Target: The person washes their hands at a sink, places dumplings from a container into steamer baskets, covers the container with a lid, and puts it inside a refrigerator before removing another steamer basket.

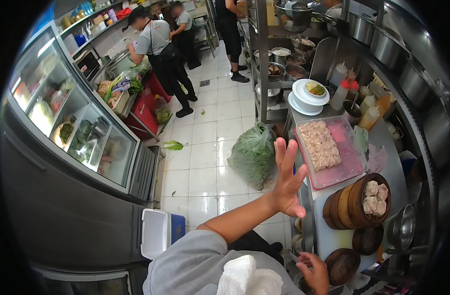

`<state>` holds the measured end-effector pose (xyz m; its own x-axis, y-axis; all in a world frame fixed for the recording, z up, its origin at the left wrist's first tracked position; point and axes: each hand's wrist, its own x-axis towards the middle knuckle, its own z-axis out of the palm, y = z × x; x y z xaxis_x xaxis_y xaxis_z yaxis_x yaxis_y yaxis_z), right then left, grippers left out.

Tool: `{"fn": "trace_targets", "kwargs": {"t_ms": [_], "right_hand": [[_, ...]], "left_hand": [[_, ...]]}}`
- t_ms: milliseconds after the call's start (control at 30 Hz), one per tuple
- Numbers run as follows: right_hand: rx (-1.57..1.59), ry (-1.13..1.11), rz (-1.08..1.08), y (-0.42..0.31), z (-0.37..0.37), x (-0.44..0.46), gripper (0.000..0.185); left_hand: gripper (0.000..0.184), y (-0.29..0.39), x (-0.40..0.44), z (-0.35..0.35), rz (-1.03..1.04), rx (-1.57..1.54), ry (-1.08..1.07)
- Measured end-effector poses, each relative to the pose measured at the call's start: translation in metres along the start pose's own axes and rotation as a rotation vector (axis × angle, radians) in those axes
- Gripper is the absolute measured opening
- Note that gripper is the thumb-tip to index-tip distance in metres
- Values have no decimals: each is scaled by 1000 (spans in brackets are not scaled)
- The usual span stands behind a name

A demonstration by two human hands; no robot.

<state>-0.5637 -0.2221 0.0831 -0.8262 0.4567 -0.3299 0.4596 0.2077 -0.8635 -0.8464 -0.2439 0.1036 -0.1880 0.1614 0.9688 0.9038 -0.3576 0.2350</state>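
My left hand (286, 179) is raised in front of the counter edge, fingers spread and holding nothing. Just beyond it, a pink-based clear plastic tray (347, 164) carries rows of pale dumplings (319, 145). My right hand (313, 273) is low by the counter's near end, its fingers closed around a thin, light-coloured object (294, 256) whose kind I cannot make out. Stacked bamboo steamers (340, 209) stand between the hands' levels on the counter, with several dumplings (376, 198) in the top one. Two dark round steamer pieces (343, 266) lie near my right hand.
A plastic bag of leafy greens (254, 155) sits on the tiled floor. White plates (308, 96), squeeze bottles (340, 93) and a metal bowl (404, 226) are on the counter. A cooler box (156, 231) and glass-door fridge (72, 118) stand left. Co-workers (158, 44) are at the back.
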Motion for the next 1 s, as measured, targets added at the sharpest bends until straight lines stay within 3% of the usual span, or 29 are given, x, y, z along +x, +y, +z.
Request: {"fn": "trace_targets", "kwargs": {"t_ms": [167, 267, 367, 433, 500, 800, 900, 1000], "right_hand": [[-28, 82, -43, -27, 2, -7, 32], [80, 67, -23, -20, 12, -5, 32], [-49, 52, -54, -13, 16, 0, 32], [-45, 68, -48, -11, 16, 4, 31], [-59, -11, -5, 1, 11, 1, 32], [-34, 103, -21, -25, 0, -12, 31], [-50, 119, -19, -20, 2, -13, 31], [-58, 129, -39, -11, 1, -11, 32]], "left_hand": [[80, -18, 64, -6, 215, 24, 156], [85, -25, 79, -16, 293, 99, 82], [83, -29, 69, -8, 327, 102, 109], [75, -35, 65, 6, 311, 11, 285], [75, -36, 63, 12, 307, 16, 289], [78, -40, 115, 11, 382, 59, 137], [73, -42, 96, 14, 385, -12, 192], [77, -48, 86, 16, 420, 107, 100]]}}
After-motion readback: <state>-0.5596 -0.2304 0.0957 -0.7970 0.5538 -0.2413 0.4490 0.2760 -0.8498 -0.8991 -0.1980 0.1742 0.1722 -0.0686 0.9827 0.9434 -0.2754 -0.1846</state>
